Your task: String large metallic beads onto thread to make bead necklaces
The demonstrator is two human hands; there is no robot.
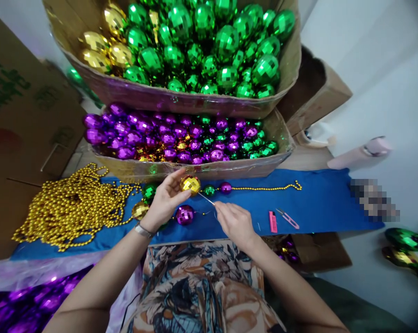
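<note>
My left hand [168, 199] grips a gold faceted ball [190, 184] between thumb and fingers above the blue cloth. In my right hand [234, 222] is a thin metal needle [206, 199], pinched and pointing up-left to the gold ball; whether its tip has entered the ball I cannot tell. Beside the gold ball lie a small green ball [209, 190] and a purple ball [226, 187], in line with a strand of gold beads [264, 188]. Nearer me are a larger purple ball [185, 215] and another gold ball [140, 210], partly behind my left hand.
A heap of gold bead strands [77, 208] covers the cloth's left end. Behind stand two cardboard boxes of balls, the lower front box [195, 172] and the higher box [181, 99]. A pink lighter [273, 222] and pink thread snips [288, 219] lie right; a pink bottle [361, 151] is beyond.
</note>
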